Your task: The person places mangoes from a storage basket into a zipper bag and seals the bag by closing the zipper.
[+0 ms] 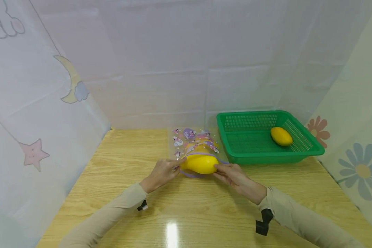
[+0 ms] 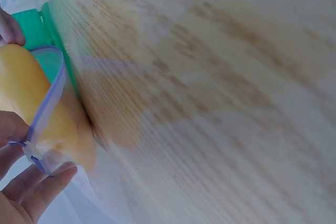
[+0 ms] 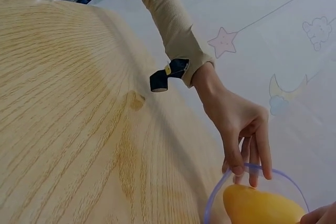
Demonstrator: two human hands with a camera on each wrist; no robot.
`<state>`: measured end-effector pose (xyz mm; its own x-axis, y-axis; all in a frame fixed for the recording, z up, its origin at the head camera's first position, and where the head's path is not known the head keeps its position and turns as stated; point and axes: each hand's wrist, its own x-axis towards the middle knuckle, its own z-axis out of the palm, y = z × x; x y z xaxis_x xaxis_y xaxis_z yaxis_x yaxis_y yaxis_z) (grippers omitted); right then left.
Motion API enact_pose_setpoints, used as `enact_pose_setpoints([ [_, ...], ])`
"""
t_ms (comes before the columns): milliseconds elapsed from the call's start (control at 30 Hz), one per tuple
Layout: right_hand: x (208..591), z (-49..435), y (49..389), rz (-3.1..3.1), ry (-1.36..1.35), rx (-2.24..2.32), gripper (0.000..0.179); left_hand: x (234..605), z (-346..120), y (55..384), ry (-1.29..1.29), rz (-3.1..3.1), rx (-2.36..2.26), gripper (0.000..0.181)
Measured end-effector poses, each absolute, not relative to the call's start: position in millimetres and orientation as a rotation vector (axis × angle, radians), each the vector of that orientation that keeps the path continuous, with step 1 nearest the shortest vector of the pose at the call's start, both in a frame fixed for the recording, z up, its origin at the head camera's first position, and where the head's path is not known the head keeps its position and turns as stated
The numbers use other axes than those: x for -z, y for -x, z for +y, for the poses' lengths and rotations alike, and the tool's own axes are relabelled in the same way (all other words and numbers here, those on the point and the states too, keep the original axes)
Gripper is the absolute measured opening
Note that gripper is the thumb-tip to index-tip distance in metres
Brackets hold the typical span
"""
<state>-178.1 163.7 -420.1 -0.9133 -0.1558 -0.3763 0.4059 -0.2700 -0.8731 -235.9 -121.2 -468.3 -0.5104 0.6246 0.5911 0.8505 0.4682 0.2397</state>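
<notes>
A clear zip bag (image 1: 177,142) with cartoon prints and a purple rim lies on the table, its mouth facing me. In that mouth sits a smooth, elongated yellow fruit (image 1: 204,165), shaped somewhat like a mango. More yellow (image 1: 196,148) shows through the bag behind it. My left hand (image 1: 164,173) pinches the left side of the bag's rim, close to the white slider (image 2: 32,151) in the left wrist view. At the fruit's right end, my right hand (image 1: 239,181) holds it by the fingertips; its lower fingers are partly hidden.
A green plastic basket (image 1: 266,160) stands just right of the bag, with one yellow fruit (image 1: 281,136) inside at its right. The wooden table (image 1: 127,148) meets printed cloth walls (image 1: 161,86) at the back and sides.
</notes>
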Motion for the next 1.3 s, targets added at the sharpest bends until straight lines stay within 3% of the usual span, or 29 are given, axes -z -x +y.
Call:
enact_pose_setpoints([
  [1300,401.3,162.1,173.6,1.693,-0.231,2.208,0.05,466.5,-122.0,236.0,1.234,-2.333,0.752,0.041],
])
